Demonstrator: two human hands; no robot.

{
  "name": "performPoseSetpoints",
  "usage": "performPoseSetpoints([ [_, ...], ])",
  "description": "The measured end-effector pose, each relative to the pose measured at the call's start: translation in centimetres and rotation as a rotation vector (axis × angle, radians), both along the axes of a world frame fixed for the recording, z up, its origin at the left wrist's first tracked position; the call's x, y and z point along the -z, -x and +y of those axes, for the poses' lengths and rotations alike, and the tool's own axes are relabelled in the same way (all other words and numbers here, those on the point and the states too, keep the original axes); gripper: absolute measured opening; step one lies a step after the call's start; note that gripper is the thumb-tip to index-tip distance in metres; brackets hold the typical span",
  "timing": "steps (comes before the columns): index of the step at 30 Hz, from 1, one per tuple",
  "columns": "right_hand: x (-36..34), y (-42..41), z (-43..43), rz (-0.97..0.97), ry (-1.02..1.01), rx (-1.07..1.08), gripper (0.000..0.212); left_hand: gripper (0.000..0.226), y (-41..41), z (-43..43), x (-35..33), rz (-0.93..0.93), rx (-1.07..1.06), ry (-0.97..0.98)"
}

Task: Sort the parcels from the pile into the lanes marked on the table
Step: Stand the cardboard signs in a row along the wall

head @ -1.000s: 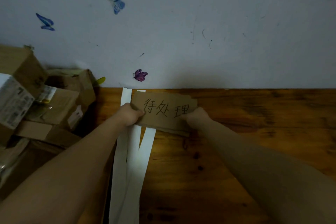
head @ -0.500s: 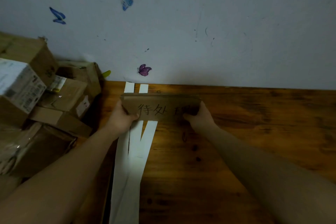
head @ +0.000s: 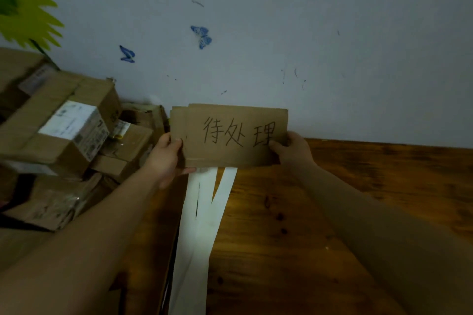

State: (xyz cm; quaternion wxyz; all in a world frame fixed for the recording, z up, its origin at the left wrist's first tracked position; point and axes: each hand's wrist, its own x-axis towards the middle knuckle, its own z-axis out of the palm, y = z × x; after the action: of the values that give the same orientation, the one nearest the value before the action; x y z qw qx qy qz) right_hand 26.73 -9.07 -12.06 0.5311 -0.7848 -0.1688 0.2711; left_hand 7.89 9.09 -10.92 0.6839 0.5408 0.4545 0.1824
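Parcels beside left hand, sign gripped

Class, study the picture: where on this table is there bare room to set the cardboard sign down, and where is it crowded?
Free: the bare wooden table right of the white paper strips, back to the wall; the right forearm crosses part. Crowded: the parcel pile fills the left.
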Motion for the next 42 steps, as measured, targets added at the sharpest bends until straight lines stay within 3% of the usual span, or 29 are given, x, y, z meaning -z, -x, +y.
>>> performPoseSetpoints([
  [7,-2.4,-0.3,0.2,0.017,0.028,0.036,0.03,0.02,-0.1,0.5,-4.0,0.009,-0.131,-0.178],
  [12,-1.7,-2.5,-1.5,-0.07,0.252,0.059,0.033,0.02,1.2,2.7,-6.4,0.021,-0.295,-0.301],
  [17,1.7,-4.0,-2.7,0.078,0.31,0.118,0.034,0.028,1.6,3.4,-5.8,0.045,-0.335,-0.364],
  [19,3.3,-4.2,-2.1,0.024,0.44,0.115,0.043,0.027,1.6,3.1,-5.2,0.037,-0.344,-0.346],
  [21,4.7,-4.0,-2.2,-0.231,0.68,-0.061,0.054,0.027,1.4,3.0,-4.5,0.052,-0.333,-0.338],
  [23,5.8,-2.7,-2.6,-0.491,0.807,-0.407,0.054,0.028,1.1,2.8,-3.9,0.06,-0.325,-0.327],
  [25,7.0,-1.8,-3.0,-0.547,0.887,-0.652,0.053,0.029,0.5,2.6,-3.5,0.043,-0.323,-0.311],
  [32,7.8,-3.4,0.1,-0.516,0.969,-0.693,0.066,0.016,-1.4,2.5,-1.8,0.091,-0.302,-0.272],
  [35,5.6,-3.1,1.0,-0.402,0.85,-0.573,0.059,0.015,-1.7,1.4,-1.5,0.087,-0.287,-0.236],
  [39,0.6,-1.7,1.5,0.076,0.2,-0.308,0.051,0.018,-2.4,-0.5,-2.5,0.101,-0.222,-0.187],
  [42,-1.7,-1.8,0.5,0.06,0.046,-0.236,0.035,0.021,-3.2,-2.5,-3.9,0.063,-0.161,-0.118],
])
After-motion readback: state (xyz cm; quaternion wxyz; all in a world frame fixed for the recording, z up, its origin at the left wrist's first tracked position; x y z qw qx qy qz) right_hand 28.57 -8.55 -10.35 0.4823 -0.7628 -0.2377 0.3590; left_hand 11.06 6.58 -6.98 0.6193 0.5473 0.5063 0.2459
